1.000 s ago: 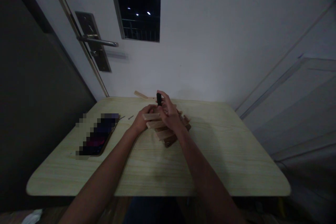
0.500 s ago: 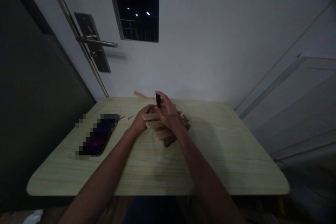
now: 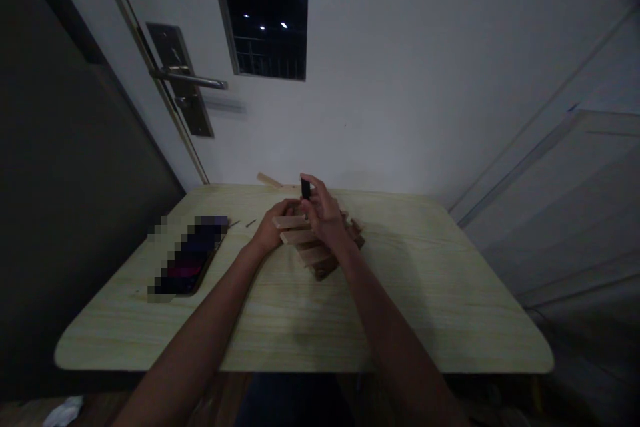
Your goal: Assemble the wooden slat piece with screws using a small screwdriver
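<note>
A pile of pale wooden slats (image 3: 306, 248) lies at the middle of a light wood table (image 3: 280, 320). My right hand (image 3: 326, 219) is above the pile, fingers closed round a small black tool (image 3: 305, 188) held upright. My left hand (image 3: 273, 229) rests against the left end of the slats, fingers curled on the top slat (image 3: 289, 221). Part of the pile is hidden behind my hands.
A blurred-out phone-shaped object (image 3: 189, 259) lies on the table's left. A single slat (image 3: 269, 181) and small dark bits (image 3: 249, 222) lie near the far edge. Behind stands a door with a metal handle (image 3: 193, 81) and a dark window (image 3: 265, 10).
Hardly anything differs; my hands and the black tool stay over the pile, with only a slight shift of the view.
</note>
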The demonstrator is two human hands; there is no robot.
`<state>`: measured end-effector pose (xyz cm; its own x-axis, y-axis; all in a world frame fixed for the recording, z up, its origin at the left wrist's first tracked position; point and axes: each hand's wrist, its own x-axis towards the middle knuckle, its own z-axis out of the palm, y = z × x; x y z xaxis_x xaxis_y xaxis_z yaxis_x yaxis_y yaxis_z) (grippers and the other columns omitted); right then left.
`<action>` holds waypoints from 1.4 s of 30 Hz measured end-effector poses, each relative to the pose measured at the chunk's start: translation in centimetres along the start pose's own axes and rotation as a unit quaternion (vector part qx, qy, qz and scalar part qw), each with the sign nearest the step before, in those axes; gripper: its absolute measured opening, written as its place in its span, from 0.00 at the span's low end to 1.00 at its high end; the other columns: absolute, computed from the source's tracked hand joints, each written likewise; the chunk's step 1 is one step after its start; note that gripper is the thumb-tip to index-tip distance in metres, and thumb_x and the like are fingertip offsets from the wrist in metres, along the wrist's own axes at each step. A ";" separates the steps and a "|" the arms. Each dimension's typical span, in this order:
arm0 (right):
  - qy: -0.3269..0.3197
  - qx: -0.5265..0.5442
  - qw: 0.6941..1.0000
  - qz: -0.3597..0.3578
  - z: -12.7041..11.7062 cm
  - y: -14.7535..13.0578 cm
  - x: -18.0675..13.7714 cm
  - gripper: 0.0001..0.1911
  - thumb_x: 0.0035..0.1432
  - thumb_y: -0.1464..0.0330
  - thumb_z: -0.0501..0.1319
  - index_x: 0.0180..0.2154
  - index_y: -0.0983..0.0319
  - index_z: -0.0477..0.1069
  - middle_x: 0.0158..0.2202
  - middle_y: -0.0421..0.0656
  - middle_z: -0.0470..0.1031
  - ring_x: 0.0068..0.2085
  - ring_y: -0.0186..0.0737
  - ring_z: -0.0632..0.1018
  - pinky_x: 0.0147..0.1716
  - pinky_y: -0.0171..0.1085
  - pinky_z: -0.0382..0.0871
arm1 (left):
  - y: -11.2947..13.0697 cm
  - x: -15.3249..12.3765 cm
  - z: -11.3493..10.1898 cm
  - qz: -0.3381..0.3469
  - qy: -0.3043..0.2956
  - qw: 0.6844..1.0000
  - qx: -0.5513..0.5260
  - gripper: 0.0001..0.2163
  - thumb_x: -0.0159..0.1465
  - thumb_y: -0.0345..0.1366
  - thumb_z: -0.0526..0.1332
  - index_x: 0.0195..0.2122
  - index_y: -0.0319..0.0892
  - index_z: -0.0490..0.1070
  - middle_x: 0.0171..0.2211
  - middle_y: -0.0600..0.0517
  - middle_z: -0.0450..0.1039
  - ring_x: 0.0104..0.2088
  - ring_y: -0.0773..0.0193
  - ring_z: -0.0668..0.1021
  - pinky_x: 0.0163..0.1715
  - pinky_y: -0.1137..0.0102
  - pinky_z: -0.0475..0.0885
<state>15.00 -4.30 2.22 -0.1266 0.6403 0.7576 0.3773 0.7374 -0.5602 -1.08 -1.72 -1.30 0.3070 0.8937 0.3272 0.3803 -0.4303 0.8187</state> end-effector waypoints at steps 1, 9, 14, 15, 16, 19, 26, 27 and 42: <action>0.008 -0.008 1.000 -0.009 0.1 0.1 0.0 0.22 0.64 0.69 0.55 0.59 0.56 0.61 0.53 0.47 0.73 0.51 0.43 0.76 0.53 0.44 0.72 | 0.2 0.0 0.0 0.001 0.002 1.000 0.004 0.18 0.65 0.44 0.53 0.49 0.39 0.72 0.47 0.44 0.78 0.45 0.55 0.78 0.50 0.61 0.70; -0.003 -0.020 1.000 -0.022 0.0 -0.3 0.1 0.23 0.66 0.68 0.51 0.61 0.56 0.58 0.59 0.46 0.69 0.59 0.44 0.71 0.59 0.48 0.67 | -0.1 0.0 0.0 0.001 0.002 1.000 0.005 0.17 0.65 0.44 0.53 0.48 0.40 0.72 0.45 0.44 0.78 0.45 0.54 0.78 0.48 0.61 0.71; -0.029 -0.001 0.999 0.027 0.0 -0.2 0.0 0.23 0.66 0.70 0.50 0.61 0.52 0.59 0.56 0.43 0.72 0.48 0.39 0.78 0.52 0.42 0.73 | -0.6 0.1 0.1 0.004 0.005 1.000 -0.029 0.20 0.64 0.45 0.55 0.51 0.40 0.71 0.47 0.44 0.78 0.46 0.55 0.78 0.49 0.62 0.71; -0.029 0.000 0.999 0.026 0.0 -0.1 -0.1 0.23 0.66 0.70 0.51 0.61 0.52 0.59 0.56 0.44 0.72 0.47 0.40 0.78 0.52 0.42 0.73 | -0.6 0.1 0.1 0.003 0.005 1.000 -0.029 0.20 0.64 0.46 0.55 0.51 0.40 0.71 0.47 0.44 0.78 0.46 0.55 0.78 0.48 0.62 0.71; -0.023 0.000 1.000 0.018 0.1 -0.1 -0.1 0.22 0.66 0.69 0.52 0.60 0.53 0.59 0.57 0.45 0.72 0.48 0.41 0.78 0.52 0.43 0.73 | -0.6 0.1 0.1 0.003 0.004 1.000 -0.023 0.20 0.64 0.46 0.55 0.51 0.39 0.71 0.46 0.44 0.78 0.46 0.55 0.78 0.48 0.62 0.71; 0.006 -0.021 1.000 -0.020 0.1 -0.1 0.0 0.22 0.65 0.67 0.55 0.60 0.57 0.60 0.57 0.48 0.71 0.55 0.45 0.74 0.57 0.47 0.69 | -0.5 0.1 0.1 0.000 -0.003 1.000 -0.002 0.18 0.65 0.45 0.54 0.49 0.39 0.72 0.46 0.43 0.78 0.45 0.54 0.78 0.48 0.61 0.71; 0.000 -0.024 0.999 -0.022 0.3 0.0 0.1 0.25 0.66 0.70 0.51 0.64 0.56 0.54 0.62 0.48 0.66 0.58 0.44 0.72 0.58 0.47 0.68 | -0.9 0.1 0.0 0.009 0.005 1.000 -0.007 0.19 0.65 0.45 0.54 0.50 0.39 0.71 0.49 0.42 0.77 0.49 0.53 0.77 0.52 0.60 0.70; -0.006 -0.023 1.000 -0.014 0.4 0.0 0.0 0.26 0.67 0.71 0.49 0.64 0.55 0.53 0.61 0.47 0.67 0.56 0.42 0.74 0.57 0.46 0.70 | -0.8 0.2 0.0 0.011 0.003 1.000 -0.005 0.19 0.65 0.46 0.54 0.50 0.39 0.71 0.49 0.42 0.77 0.49 0.53 0.77 0.52 0.59 0.69; -0.015 -0.005 1.000 0.013 -0.1 -0.4 0.1 0.23 0.66 0.69 0.52 0.62 0.56 0.58 0.58 0.47 0.70 0.56 0.43 0.73 0.56 0.48 0.70 | -0.1 0.0 -0.1 0.003 -0.003 1.000 -0.004 0.19 0.65 0.45 0.53 0.49 0.39 0.71 0.47 0.43 0.78 0.47 0.54 0.78 0.51 0.60 0.70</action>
<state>14.92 -4.55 2.61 -0.1444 0.6657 0.7321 0.3902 0.7182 -0.5762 -1.19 -1.67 -1.36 0.3150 0.8899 0.3299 0.3705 -0.4353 0.8205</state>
